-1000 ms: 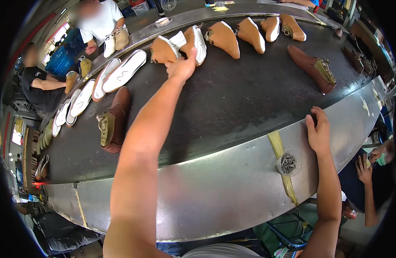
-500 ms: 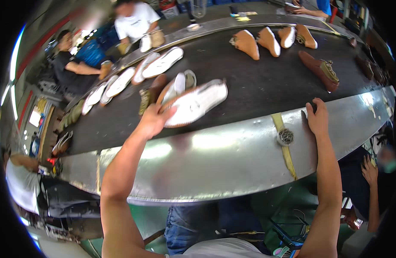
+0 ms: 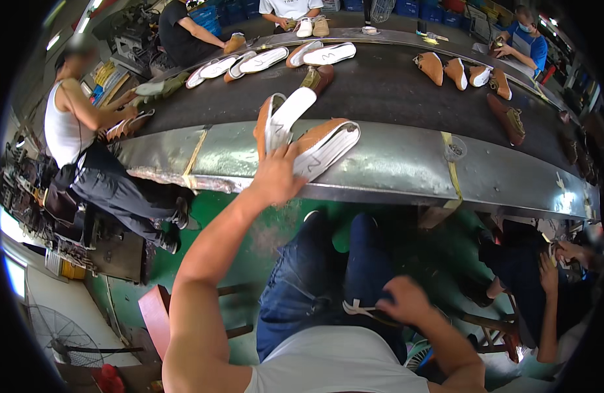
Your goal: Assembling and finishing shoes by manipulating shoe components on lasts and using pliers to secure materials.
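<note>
My left hand (image 3: 279, 175) is closed on a tan shoe (image 3: 325, 147), pale underside with a dark squiggle showing, at the near edge of the metal ledge. Right beside it, against my fingers, is another tan shoe (image 3: 268, 124) with a white sole (image 3: 295, 108) tilted across it. Whether my fingers also grip this second shoe is hidden. Low over my lap is my right hand (image 3: 410, 302), slightly blurred, fingers bent and thumb apart, with nothing visible in it. A white strap-like piece (image 3: 359, 308) lies on my thigh by the thumb.
The metal ledge (image 3: 380, 160) borders a dark belt (image 3: 393, 98). Several white-soled shoes (image 3: 262, 60) lie along its far side; tan shoes (image 3: 429, 67) and a brown shoe (image 3: 506, 119) are to the right. A co-worker (image 3: 72, 124) stands at left, another (image 3: 521, 42) far right.
My left hand has brought the shoe toward me, from over the belt to the ledge's near edge. My right hand has left the ledge and dropped to my lap. The view has tilted down.
</note>
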Tool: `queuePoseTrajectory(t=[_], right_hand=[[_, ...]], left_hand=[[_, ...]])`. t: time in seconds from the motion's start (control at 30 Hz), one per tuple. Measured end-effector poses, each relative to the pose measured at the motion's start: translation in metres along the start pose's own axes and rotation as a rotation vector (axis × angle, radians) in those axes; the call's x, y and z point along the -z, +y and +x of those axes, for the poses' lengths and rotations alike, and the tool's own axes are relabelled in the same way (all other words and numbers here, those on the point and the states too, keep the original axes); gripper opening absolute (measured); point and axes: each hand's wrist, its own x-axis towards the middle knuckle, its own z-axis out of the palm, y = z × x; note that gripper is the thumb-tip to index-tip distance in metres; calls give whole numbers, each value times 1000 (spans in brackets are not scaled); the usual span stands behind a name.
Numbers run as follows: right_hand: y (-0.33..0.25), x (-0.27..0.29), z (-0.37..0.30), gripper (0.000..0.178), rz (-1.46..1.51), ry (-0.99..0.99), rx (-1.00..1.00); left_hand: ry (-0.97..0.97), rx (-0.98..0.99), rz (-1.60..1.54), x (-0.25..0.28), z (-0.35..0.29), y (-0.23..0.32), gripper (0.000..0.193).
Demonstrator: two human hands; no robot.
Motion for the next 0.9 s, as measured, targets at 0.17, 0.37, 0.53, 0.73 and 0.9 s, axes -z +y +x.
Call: queuePoseTrajectory(t=[0.17,0.37,0.53,0.73,0.9], right_hand=[[-35,-41,-43,62,-148,-332,-175],[-5,-20,-49,33,365,-318,-443],[9,9,-19,31,1309,108,-794],[5,22,77,49,1384,55,-809],[11,12,85,51,993,-188,-587]], left_hand=[[-259,139,-61,8,69,-8,89],[-251,93,-618,-20,15,-12,86],[41,-26,-1211,-100,-159,60,101],[-366,113,-888,-138,-243,122,94],[6,-148,-802,-161,-231,76,52]])
